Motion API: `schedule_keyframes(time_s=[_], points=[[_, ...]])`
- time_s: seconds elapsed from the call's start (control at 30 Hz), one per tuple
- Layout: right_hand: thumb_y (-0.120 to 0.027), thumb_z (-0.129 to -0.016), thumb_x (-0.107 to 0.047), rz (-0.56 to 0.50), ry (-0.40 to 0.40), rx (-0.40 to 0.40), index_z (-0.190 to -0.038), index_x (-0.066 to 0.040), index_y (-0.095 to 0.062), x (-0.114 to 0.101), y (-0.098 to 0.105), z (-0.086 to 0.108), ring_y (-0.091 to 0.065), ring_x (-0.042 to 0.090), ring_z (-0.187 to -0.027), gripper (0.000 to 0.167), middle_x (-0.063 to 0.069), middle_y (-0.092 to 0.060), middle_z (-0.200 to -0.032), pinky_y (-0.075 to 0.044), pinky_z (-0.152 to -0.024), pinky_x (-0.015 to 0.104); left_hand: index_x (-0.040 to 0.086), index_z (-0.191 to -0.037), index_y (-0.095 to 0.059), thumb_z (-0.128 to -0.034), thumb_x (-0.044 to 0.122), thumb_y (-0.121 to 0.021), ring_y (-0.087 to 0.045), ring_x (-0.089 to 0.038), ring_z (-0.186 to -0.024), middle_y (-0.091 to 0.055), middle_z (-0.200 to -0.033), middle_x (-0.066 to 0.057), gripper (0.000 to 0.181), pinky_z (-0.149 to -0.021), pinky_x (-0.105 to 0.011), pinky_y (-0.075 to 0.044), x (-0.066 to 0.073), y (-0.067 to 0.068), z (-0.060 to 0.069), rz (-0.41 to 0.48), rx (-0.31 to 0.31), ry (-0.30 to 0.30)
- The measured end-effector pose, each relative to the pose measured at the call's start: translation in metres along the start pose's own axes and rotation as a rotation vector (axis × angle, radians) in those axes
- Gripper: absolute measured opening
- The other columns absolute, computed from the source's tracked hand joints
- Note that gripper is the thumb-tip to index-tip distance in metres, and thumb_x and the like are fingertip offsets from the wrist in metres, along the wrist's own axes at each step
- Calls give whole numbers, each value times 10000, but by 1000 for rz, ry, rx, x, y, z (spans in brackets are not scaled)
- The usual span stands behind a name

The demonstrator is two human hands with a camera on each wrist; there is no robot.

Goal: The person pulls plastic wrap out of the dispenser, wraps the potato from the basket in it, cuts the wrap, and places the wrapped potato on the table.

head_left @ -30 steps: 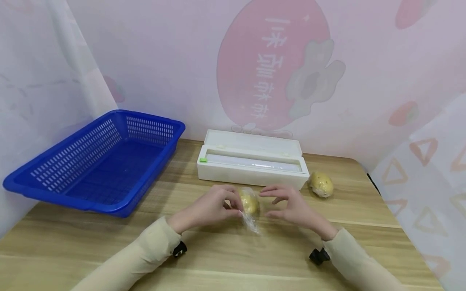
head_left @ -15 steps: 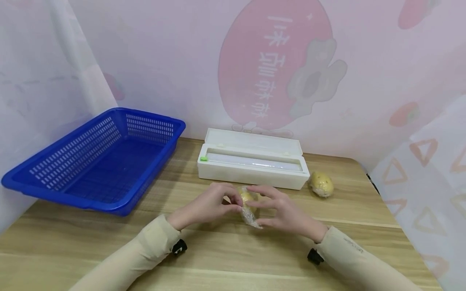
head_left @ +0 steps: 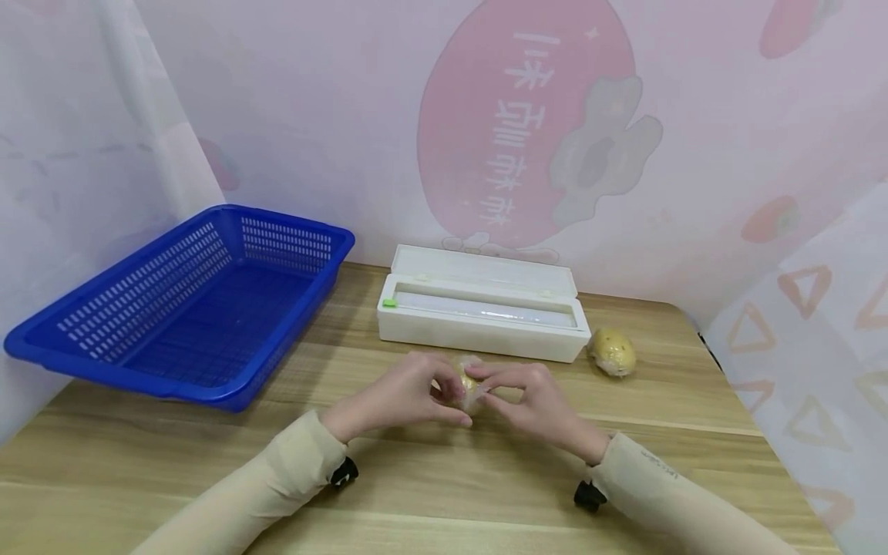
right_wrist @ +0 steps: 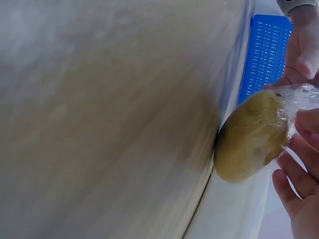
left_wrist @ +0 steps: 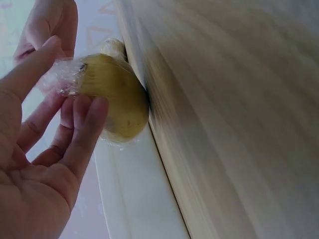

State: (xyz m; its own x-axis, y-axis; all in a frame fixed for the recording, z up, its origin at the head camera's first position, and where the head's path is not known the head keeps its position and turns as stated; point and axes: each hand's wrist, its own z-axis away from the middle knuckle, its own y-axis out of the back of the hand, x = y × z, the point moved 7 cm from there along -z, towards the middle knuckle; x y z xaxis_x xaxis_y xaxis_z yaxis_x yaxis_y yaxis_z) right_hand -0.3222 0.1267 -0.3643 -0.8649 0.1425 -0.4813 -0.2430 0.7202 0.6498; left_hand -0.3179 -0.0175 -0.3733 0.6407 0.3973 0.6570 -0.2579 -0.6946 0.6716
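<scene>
A potato [left_wrist: 119, 99] in clear cling film stands on the tabletop between both hands, mostly hidden by fingers in the head view. My left hand [head_left: 416, 393] touches the potato's side with its fingertips, its thumb straight and apart from them. From the other side my right hand [head_left: 544, 405] pinches the loose cling film [right_wrist: 299, 99] between thumb and finger, at the near end of the potato. The right hand's other fingers lie close to the potato in the right wrist view [right_wrist: 251, 137].
Behind the hands stands a white cling film box [head_left: 479, 331], its lid up and a roll inside. Another wrapped potato [head_left: 613, 351] lies at its right end. A blue plastic basket [head_left: 291, 347] stands at the left on the wooden table [head_left: 444, 493].
The right hand has moved left to the potato and taken hold of the loose film. The left hand has let go of the film, its thumb now apart from its fingers.
</scene>
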Motion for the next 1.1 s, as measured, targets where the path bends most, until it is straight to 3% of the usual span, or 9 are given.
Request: schedule_keyframes(time_s=[0.23,0.37,0.5,0.57,0.67,0.8,0.97,1.03,1.1], points=[[-741,-770,152,-39,-78,13,-810,19,-729,-22,2,-11,-662,365,-1022,140,191,-707,-1034,-478,-945,473,211,-746,-707,-822,240,-821,-568,-69,-694,-589,-786,137,140,-605,-234,-504,3,0,0,-125,48,-16],[-754,-758,150,-63,-137,3,-842,19,-724,-22,4,-13,-674,335,-992,159,174,-715,-1018,-497,-925,466,206,-743,-719,-780,236,-859,-555,-154,-914,-548,-984,26,147,-785,-311,-503,3,4,2,-192,106,-3],[-807,-732,119,-83,-125,21,-1057,49,-669,-9,1,-10,-657,348,-930,360,195,-665,-1114,-535,-839,488,216,-735,-686,-805,240,-841,-571,-216,-1067,-606,-1150,-63,171,-912,-390,-479,3,6,1,-197,121,13],[-852,-724,41,-70,-138,23,-1190,24,-628,3,-1,-6,-640,324,-940,517,163,-607,-1228,-538,-833,482,216,-730,-674,-823,241,-825,-598,-223,-1069,-643,-1159,-80,179,-913,-397,-488,3,6,0,-187,115,22],[-881,-754,-192,-18,-225,-10,-1338,-60,-579,20,-3,0,-550,286,-1176,671,111,-495,-1406,-458,-962,508,208,-717,-675,-821,228,-826,-618,-218,-1045,-677,-1120,-71,186,-902,-387,-497,3,6,-1,-182,109,30],[-817,-800,-397,-10,-336,-78,-1384,-88,-565,28,-5,3,-419,224,-1338,706,76,-476,-1460,-354,-1064,492,199,-703,-685,-803,219,-841,-622,-208,-1029,-683,-1087,-57,186,-898,-381,-499,3,7,0,-172,128,27],[-796,-826,-333,-70,-390,-84,-1259,-93,-671,33,-6,1,-532,164,-1225,510,23,-605,-1307,-423,-1007,403,186,-713,-674,-764,205,-870,-627,-168,-991,-690,-1015,-11,203,-851,-344,-526,1,7,0,-141,155,42],[-823,-797,-328,-75,-435,-70,-1198,-111,-707,36,-6,0,-632,117,-1018,471,-27,-640,-1243,-516,-859,299,147,-776,-682,-739,185,-887,-634,-159,-960,-687,-981,-5,211,-823,-318,-538,0,6,0,-124,160,58],[-852,-760,-331,-83,-493,-60,-1144,-126,-733,39,-6,-2,-640,76,-880,452,-57,-659,-1199,-509,-684,229,103,-875,-686,-727,181,-895,-643,-156,-932,-682,-972,-6,269,-804,-292,-545,-1,6,-1,-113,162,74]])
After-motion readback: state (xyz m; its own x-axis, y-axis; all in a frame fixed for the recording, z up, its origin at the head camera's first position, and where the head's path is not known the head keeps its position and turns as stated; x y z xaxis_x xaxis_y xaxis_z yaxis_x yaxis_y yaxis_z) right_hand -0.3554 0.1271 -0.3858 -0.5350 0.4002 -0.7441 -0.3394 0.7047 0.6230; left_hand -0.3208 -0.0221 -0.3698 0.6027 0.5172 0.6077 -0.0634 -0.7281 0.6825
